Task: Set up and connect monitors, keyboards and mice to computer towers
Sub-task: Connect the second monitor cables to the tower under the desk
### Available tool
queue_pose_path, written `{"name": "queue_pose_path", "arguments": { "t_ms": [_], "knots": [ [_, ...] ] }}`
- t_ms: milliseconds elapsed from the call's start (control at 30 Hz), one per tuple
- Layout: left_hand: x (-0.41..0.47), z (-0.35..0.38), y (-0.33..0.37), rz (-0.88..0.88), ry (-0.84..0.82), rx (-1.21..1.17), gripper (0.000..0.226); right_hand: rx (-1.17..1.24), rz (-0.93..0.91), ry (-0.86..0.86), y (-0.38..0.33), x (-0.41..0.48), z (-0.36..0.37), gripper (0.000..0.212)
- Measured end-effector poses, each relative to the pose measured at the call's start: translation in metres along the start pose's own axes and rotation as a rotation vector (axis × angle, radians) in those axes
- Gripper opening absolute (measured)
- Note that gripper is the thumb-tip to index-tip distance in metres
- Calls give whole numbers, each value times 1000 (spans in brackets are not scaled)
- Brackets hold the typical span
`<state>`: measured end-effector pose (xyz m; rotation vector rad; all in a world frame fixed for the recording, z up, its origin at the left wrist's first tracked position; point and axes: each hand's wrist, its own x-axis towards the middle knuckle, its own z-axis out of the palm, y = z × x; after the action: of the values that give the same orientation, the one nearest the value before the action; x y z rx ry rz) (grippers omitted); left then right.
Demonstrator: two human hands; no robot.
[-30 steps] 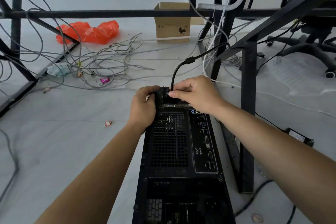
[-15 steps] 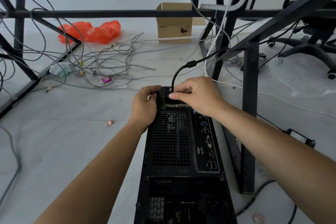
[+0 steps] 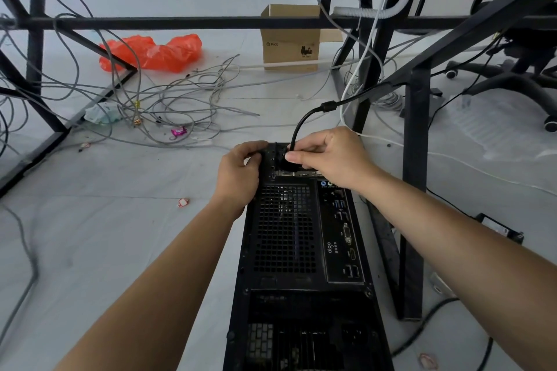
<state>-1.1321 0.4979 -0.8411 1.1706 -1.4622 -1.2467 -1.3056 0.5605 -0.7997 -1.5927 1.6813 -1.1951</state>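
Clutter fills the ten o'clock side: grey cables sprawl in slack rubbery loops over the pale floor, with a crumpled orange bag of thin plastic beyond them.

Nearer the middle, the left hand curls round the far left edge of the computer tower and braces it. The tower is a black sheet-metal box with its rear panel facing the camera. Its long axis runs from six to twelve o'clock, with a square-holed vent grille on the left and a column of ports on the right.

Just at three o'clock from the left hand, at the tower's far end, sits the plug, a blocky black moulding. The right hand pinches it between thumb and curled fingers, so this hand does the seating. The socket lies straight beneath the pinch, so the push probably goes down into the panel. Whether the plug is fully home is hidden.

The black cable is stiff and glossy. It arches up toward twelve o'clock, passes a ferrite bead, then trails off toward two o'clock behind a matt black desk leg.
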Motion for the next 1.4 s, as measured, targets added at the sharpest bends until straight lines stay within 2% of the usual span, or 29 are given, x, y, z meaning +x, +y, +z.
{"name": "queue_pose_path", "arguments": {
  "t_ms": [167, 333, 700, 833, 967, 1167, 1400],
  "knots": [
    [-1, -2, 1, -41, -5, -79, 27, -145, -21, -26, -9, 4, 0, 13],
    [1, -6, 3, -64, -27, -164, 26, -268, -32, -83, -18, 8, 3, 19],
    [5, -10, -2, -65, -53, -172, 27, -184, -70, -3, 0, -4, 5, 17],
    [6, -12, -2, -124, -53, -315, 27, -236, -51, -22, -5, 2, 8, 12],
    [8, -13, -2, -138, -57, -341, 26, -300, -39, -52, -15, 7, 10, 17],
    [10, -15, -4, -104, -90, -294, 24, -276, -46, -70, -10, 6, 5, 18],
    [9, -16, -2, -43, -104, -205, 25, -196, -123, 49, 5, -5, 12, 16]
  ]
}}
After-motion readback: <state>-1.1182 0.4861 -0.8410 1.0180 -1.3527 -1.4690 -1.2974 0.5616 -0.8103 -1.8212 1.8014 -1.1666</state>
